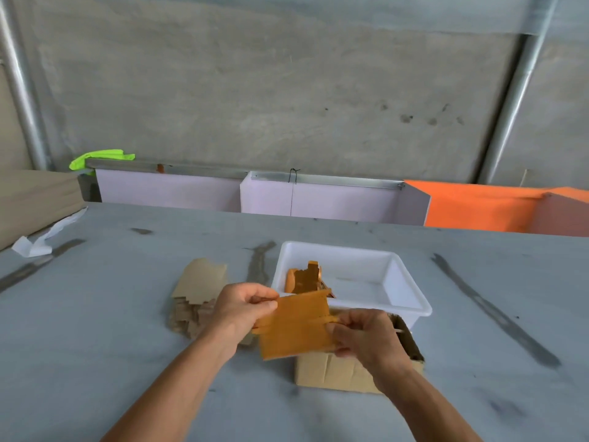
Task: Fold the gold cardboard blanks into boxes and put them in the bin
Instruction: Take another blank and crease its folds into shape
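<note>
The blank [294,327] is thin card with a matt gold-orange face. The bin [404,282] is smooth white plastic with a slight sheen. The carton [331,368] is plain brown corrugated cardboard, dull and a little rough at its edges, and the stack of flat pieces [199,282] looks like the same matt brown board. The worktop [111,314] is a dull grey painted surface, scuffed with dark streaks. The wall [287,90] behind is rough bare concrete.

forearms: bare, no sleeves | hands [245,306]: bare, ungloved
</note>
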